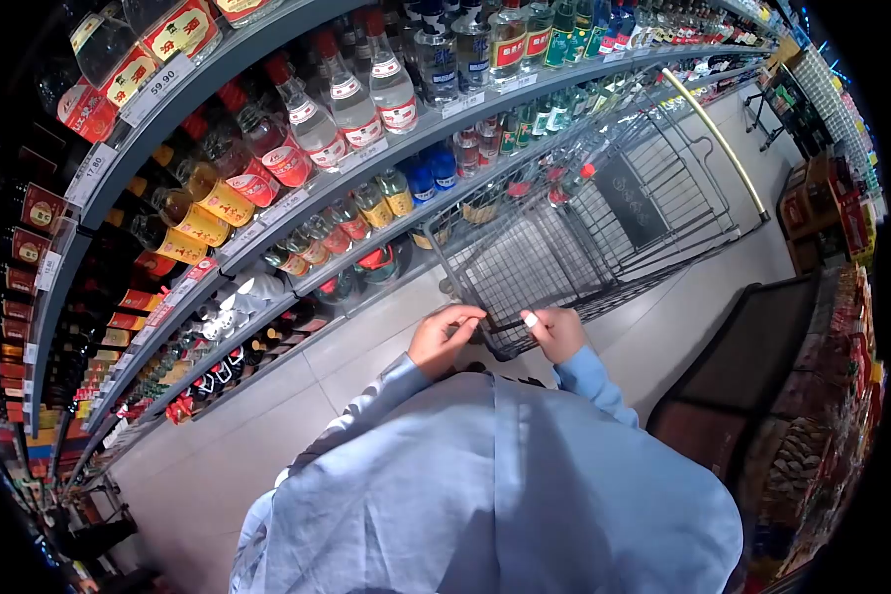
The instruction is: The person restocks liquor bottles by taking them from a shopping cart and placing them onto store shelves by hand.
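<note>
My left hand (pixel 445 337) is in front of my body near the cart's end, its fingers bent with thumb and index finger a little apart and nothing visible between them. To its right, my right hand (pixel 552 332) is curled, thumb against the fingers; whatever it may hold is hidden. Both hands are beside the near end of a wire shopping cart (pixel 535 252), in light blue sleeves. A bottle with a red cap (pixel 571 184) is inside the cart. The cart's pale yellow handle (pixel 715 139) lies at its far end.
Shelves (pixel 406 139) of clear and amber bottles curve along the left and top. Price tags line their edges. A dark display stand (pixel 738 366) and shelves of packaged goods (pixel 832 396) rise on the right. Pale tiled floor (pixel 238 436) shows at lower left.
</note>
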